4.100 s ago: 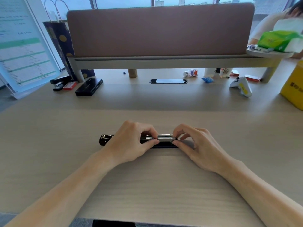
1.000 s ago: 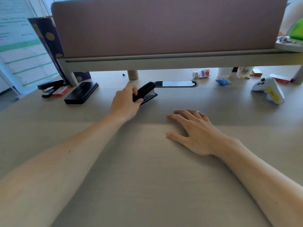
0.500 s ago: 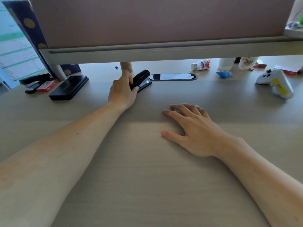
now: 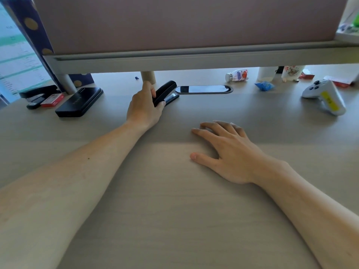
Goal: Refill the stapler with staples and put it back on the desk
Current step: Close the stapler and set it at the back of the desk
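Note:
The black stapler (image 4: pixel 166 91) is closed and rests on the desk (image 4: pixel 174 191) at the back, just left of the oval cable slot (image 4: pixel 203 89). My left hand (image 4: pixel 144 107) is stretched far forward and wraps the stapler's near end, thumb on its right side. My right hand (image 4: pixel 227 152) lies flat on the desk nearer to me, palm down, fingers spread, holding nothing. A red staple box (image 4: pixel 52 100) sits at the far left.
A second black stapler (image 4: pixel 37 94) and a flat black case (image 4: pixel 79 101) lie at the back left. A white game controller (image 4: pixel 326 98), a small bottle (image 4: pixel 237 75) and a blue wrapper (image 4: pixel 264 86) sit at the back right. A partition shelf (image 4: pixel 194 59) overhangs the back.
Four seconds ago both hands held the open stapler near me. Since then my left hand has carried it, closed, to the back by the cable slot; over the last half second it has barely moved.

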Action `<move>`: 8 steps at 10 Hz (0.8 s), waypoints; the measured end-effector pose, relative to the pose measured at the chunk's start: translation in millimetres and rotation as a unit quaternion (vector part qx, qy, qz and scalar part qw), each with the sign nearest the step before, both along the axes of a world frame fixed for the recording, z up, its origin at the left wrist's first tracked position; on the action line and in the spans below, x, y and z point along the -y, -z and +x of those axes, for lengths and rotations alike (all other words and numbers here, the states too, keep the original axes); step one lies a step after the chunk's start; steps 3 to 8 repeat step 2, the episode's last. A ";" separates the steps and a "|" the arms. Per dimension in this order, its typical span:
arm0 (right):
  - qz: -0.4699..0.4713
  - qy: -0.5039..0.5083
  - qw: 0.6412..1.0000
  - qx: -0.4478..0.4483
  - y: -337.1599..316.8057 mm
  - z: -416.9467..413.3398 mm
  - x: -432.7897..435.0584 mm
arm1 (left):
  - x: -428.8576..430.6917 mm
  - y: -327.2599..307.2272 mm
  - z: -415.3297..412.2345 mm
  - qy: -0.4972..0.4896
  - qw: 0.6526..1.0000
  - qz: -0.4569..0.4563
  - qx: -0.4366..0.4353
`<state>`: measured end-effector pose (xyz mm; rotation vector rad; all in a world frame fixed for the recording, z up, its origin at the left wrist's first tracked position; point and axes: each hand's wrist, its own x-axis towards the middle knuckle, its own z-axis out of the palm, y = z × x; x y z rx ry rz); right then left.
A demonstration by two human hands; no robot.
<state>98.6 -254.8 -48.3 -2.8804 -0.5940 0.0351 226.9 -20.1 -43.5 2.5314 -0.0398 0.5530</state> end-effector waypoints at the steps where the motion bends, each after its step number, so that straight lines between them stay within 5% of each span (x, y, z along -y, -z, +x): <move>1: 0.006 -0.003 1.000 0.000 -1.2 0.4 0.1 | -3.0 -7.9 -15.2 0.032 0.999 0.020 0.036; 2: 0.004 -0.003 1.000 0.002 -4.8 -3.2 -0.8 | -7.2 -19.6 -53.3 0.117 0.991 0.027 0.057; 8: 0.004 -0.003 1.000 0.002 -4.8 -3.2 -0.8 | -7.2 -19.6 -53.3 0.117 0.991 0.027 0.057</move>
